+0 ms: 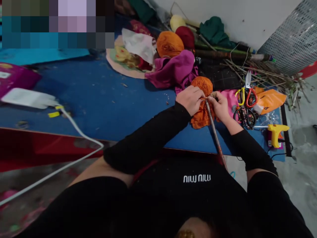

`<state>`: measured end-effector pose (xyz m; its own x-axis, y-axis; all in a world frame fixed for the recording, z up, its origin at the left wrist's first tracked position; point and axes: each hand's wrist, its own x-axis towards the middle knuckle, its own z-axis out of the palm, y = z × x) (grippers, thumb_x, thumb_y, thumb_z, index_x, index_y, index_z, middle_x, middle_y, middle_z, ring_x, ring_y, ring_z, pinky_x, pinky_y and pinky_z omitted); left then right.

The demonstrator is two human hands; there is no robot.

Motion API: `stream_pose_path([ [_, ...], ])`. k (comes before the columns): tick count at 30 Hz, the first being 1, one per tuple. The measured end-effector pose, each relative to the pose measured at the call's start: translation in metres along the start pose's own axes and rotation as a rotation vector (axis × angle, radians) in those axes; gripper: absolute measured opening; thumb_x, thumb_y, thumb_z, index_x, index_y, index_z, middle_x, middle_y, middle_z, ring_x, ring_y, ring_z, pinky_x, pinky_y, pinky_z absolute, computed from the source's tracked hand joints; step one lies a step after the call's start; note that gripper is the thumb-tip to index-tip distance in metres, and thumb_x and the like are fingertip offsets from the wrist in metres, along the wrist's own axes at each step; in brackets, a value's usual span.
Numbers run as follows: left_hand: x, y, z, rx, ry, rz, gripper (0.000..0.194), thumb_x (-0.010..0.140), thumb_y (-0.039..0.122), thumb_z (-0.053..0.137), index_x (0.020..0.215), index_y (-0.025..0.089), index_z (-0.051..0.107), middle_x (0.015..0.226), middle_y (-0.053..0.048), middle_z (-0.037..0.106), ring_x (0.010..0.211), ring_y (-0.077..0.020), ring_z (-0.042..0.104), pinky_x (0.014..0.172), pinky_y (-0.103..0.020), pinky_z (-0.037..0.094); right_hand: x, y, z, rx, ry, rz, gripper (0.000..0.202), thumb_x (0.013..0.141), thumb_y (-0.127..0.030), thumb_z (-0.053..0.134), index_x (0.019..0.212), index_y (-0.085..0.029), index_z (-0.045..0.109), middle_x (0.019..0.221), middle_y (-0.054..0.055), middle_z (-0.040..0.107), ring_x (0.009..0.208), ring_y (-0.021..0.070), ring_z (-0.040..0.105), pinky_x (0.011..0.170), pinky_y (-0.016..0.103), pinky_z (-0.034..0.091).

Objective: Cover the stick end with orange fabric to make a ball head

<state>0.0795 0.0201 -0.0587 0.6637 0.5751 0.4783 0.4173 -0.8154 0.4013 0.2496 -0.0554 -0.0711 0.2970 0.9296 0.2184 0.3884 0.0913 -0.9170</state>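
Note:
An orange patterned cloth (201, 85) is bunched into a round ball shape, with its loose lower part (200, 118) spread on the blue table. A long thin stick (215, 132) runs from the gathered neck of the cloth down over the table edge toward my body. My left hand (189, 99) pinches at the neck from the left side. From the right, my right hand (220, 105) pinches at the same spot, its thumb and forefinger close to the left fingertips. A thin orange strand seems to lie between them; its ends are hidden by the fingers.
Magenta cloth (175, 67) and another orange ball (170, 44) lie behind. To the right are red-and-yellow-handled shears (247, 89), black scissors (245, 117), and a yellow glue gun (276, 134). A white power strip (29, 98) trails its cord at left. Twigs (269, 74) stick out behind.

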Motion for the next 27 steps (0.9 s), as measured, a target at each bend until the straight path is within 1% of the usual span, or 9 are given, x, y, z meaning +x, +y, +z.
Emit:
stream_pose_path([
  [4,-0.002,-0.003,0.0,-0.054,0.032,-0.026,0.012,0.092,0.019,0.059,0.084,0.021,0.068,0.088,-0.008,0.071,0.091,-0.027,0.066,0.084,-0.042,0.055,0.001,-0.004,-0.001,0.213,-0.044,0.112,0.034,0.084,-0.048,0.074,0.076,-0.022,0.055,0.071,-0.005,0.048,0.069,0.0111,0.044,0.069,0.029,0.042],
  [7,-0.003,-0.006,-0.001,-0.101,0.018,-0.044,0.01,0.093,0.022,0.06,0.085,0.021,0.066,0.088,-0.007,0.069,0.092,-0.0265,0.066,0.085,-0.042,0.054,0.001,-0.008,-0.004,0.304,-0.084,0.156,0.04,0.078,-0.053,0.081,0.074,-0.021,0.057,0.07,-0.005,0.048,0.067,0.0095,0.041,0.066,0.027,0.039],
  [15,-0.004,-0.01,-0.004,-0.176,-0.044,-0.067,0.01,0.093,0.026,0.064,0.085,0.021,0.064,0.088,-0.005,0.068,0.092,-0.0257,0.067,0.087,-0.045,0.054,0.0,-0.015,-0.011,0.409,-0.153,0.193,0.04,0.071,-0.05,0.089,0.074,-0.019,0.063,0.07,-0.006,0.052,0.067,0.0078,0.043,0.065,0.025,0.037],
  [17,-0.004,-0.012,-0.003,-0.199,-0.04,-0.071,0.011,0.094,0.027,0.066,0.085,0.021,0.064,0.087,-0.004,0.068,0.091,-0.0251,0.068,0.087,-0.044,0.055,0.001,-0.015,-0.012,0.421,-0.168,0.212,0.041,0.071,-0.051,0.089,0.075,-0.02,0.063,0.071,-0.005,0.053,0.067,0.0079,0.043,0.065,0.025,0.038],
  [19,-0.002,-0.015,-0.002,-0.225,-0.021,-0.075,0.012,0.094,0.028,0.066,0.085,0.02,0.065,0.086,-0.004,0.069,0.09,-0.0242,0.069,0.087,-0.043,0.055,0.001,-0.014,-0.011,0.427,-0.154,0.219,0.042,0.072,-0.052,0.089,0.076,-0.02,0.062,0.072,-0.005,0.052,0.067,0.0079,0.043,0.065,0.025,0.039],
  [23,0.001,-0.02,-0.001,-0.262,-0.004,-0.069,0.015,0.092,0.031,0.069,0.082,0.021,0.067,0.084,-0.003,0.072,0.083,-0.0213,0.068,0.082,-0.041,0.056,0.0,-0.01,-0.007,0.353,-0.05,0.141,0.042,0.078,-0.056,0.084,0.078,-0.02,0.062,0.074,-0.005,0.051,0.068,0.0082,0.045,0.066,0.025,0.043],
  [25,0.001,-0.019,-0.002,-0.27,-0.007,-0.07,0.016,0.093,0.033,0.069,0.081,0.023,0.067,0.083,-0.002,0.073,0.081,-0.0198,0.067,0.08,-0.04,0.057,-0.001,-0.008,-0.006,0.254,-0.001,0.064,0.041,0.082,-0.057,0.08,0.078,-0.021,0.062,0.073,-0.005,0.052,0.069,0.0092,0.047,0.069,0.026,0.046],
  [27,0.0,-0.017,-0.001,-0.275,0.02,-0.077,0.015,0.094,0.033,0.069,0.081,0.024,0.069,0.083,-0.001,0.073,0.08,-0.0189,0.066,0.079,-0.038,0.056,-0.003,-0.007,-0.008,0.116,0.036,-0.038,0.038,0.088,-0.056,0.075,0.078,-0.021,0.062,0.073,-0.004,0.055,0.071,0.0109,0.05,0.072,0.028,0.049],
])
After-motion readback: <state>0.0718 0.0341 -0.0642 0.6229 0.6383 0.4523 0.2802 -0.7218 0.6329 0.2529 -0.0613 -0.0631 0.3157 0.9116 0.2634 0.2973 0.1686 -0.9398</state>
